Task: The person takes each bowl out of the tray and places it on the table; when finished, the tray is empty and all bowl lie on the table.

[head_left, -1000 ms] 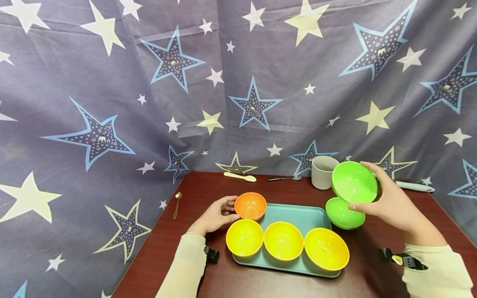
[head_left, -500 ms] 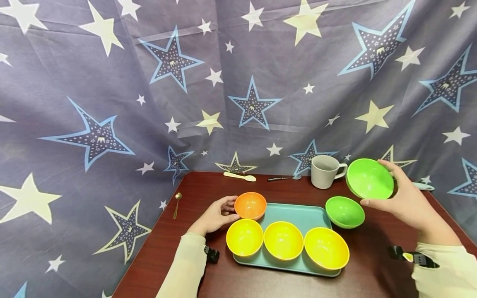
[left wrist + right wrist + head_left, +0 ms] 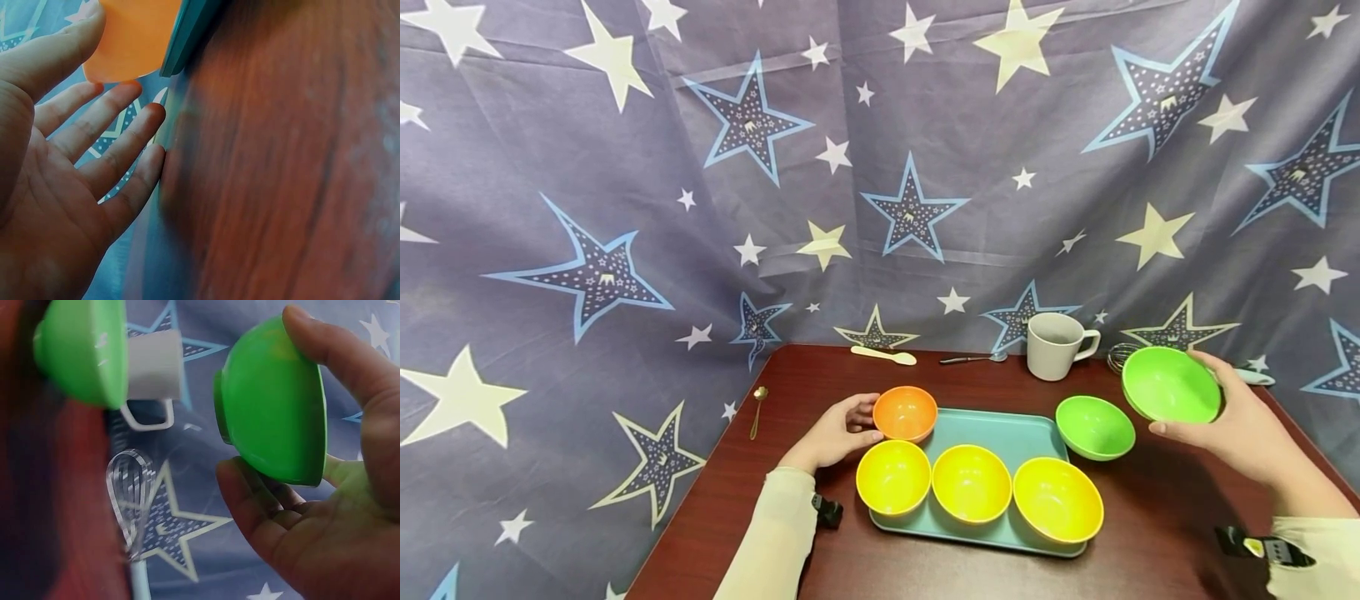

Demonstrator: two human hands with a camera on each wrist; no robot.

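My right hand (image 3: 1247,417) grips a green bowl (image 3: 1171,385) in the air, right of a second green bowl (image 3: 1095,427) that stands at the tray's right end. In the right wrist view the thumb lies on the held bowl's (image 3: 272,403) rim and the fingers on its underside. At the left, my left hand (image 3: 835,432) touches the side of an orange bowl (image 3: 905,413), its fingers loosely bent. Three yellow bowls (image 3: 893,477) (image 3: 972,484) (image 3: 1057,500) line the front of the teal tray (image 3: 1000,433).
A grey mug (image 3: 1054,346) and a whisk (image 3: 1120,357) are at the back right. Along the back edge lie a cream spoon (image 3: 883,356) and a dark-handled spoon (image 3: 973,360). A small gold spoon (image 3: 757,412) lies at the left. Behind the table hangs a star-patterned cloth (image 3: 910,125).
My right hand has moved right with its green bowl, away from above the other green bowl, and lately a little lower. The mug's handle and the whisk have come into sight. My left hand has stayed put.
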